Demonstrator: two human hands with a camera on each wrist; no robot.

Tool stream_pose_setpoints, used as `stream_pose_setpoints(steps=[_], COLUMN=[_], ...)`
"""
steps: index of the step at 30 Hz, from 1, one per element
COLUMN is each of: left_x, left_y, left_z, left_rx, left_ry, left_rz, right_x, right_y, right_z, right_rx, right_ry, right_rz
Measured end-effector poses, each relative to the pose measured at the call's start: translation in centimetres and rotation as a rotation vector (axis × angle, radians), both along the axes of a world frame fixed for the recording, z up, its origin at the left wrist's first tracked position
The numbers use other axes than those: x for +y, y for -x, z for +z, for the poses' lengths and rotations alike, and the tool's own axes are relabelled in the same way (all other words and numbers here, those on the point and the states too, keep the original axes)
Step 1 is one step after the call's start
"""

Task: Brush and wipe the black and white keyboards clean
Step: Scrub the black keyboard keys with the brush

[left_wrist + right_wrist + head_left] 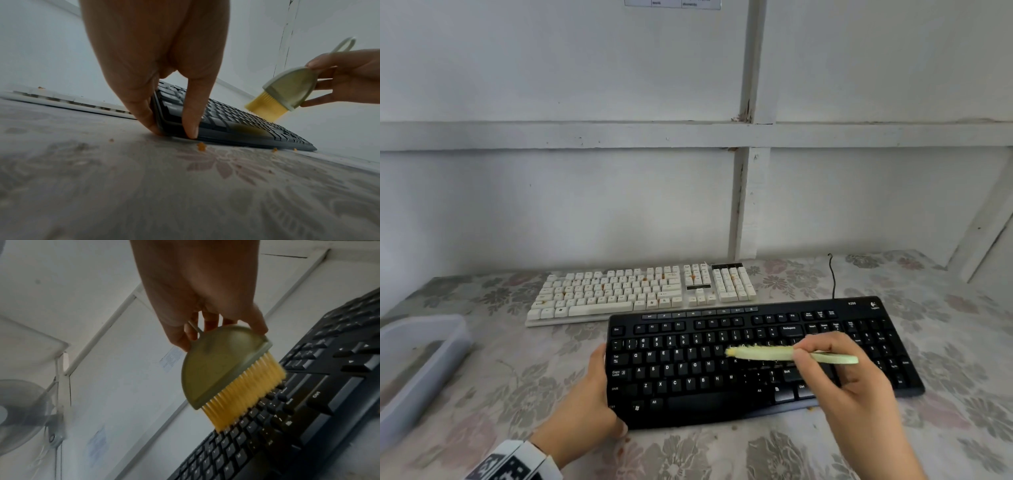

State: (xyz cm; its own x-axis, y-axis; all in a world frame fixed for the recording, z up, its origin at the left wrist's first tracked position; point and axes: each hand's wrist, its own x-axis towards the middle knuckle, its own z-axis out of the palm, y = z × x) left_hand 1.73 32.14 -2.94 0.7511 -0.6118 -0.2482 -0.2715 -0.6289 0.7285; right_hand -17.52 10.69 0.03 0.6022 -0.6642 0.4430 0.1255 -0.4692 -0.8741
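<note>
**Black keyboard under the brush, white one still dirty**

Going by what shows, the task is in its early part: brushing of the black keyboard [753, 359] is under way, orange crumbs [202, 146] lie on the flowered bench [756, 452] along its near edge, and no wiping cloth is in sight. Beyond the left hand, a clear plastic tub [421, 359] sits further left on the bench. The white keyboard [640, 291], beyond both hands against the wall, carries orange specks among its keys, so it looks untouched.

The left hand [589, 401] clamps the black keyboard's left end, thumb at the near corner and fingers [144, 112] pressed against the side edge, steadying it.

The right hand [849, 373] holds a small half-round hand brush [218, 366]; its grip is closed on the pale green body, fingertips pinching the curved top. The yellow bristles [246, 392] point down and left of that grip, their tips at or just above the middle key rows.
</note>
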Motion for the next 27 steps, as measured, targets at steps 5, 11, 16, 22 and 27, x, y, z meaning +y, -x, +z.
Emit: stream_pose_setpoints(steps=[5, 11, 16, 22, 27], left_x=[0.0, 0.0, -0.1, 0.0, 0.1], left_y=[0.0, -0.1, -0.1, -0.4, -0.6], left_z=[0.0, -0.3, -0.3, -0.8, -1.1], left_rx=[-0.023, -0.025, -0.044, -0.081, -0.059], left_ry=[0.008, -0.020, -0.012, 0.019, 0.024], left_rz=[-0.007, 0.015, 0.003, -0.003, 0.010], right_x=[-2.0, -3.6, -4.3, -4.5, -7.5], right_y=[1.2, 2.5, 2.8, 3.3, 5.0], right_z=[0.0, 0.9, 0.0, 0.3, 1.3], right_rx=[0.100, 0.113, 0.152, 0.106, 0.161], right_ry=[-0.034, -0.026, 0.041, -0.005, -0.004], right_rz=[-0.067, -0.047, -0.107, 0.013, -0.150])
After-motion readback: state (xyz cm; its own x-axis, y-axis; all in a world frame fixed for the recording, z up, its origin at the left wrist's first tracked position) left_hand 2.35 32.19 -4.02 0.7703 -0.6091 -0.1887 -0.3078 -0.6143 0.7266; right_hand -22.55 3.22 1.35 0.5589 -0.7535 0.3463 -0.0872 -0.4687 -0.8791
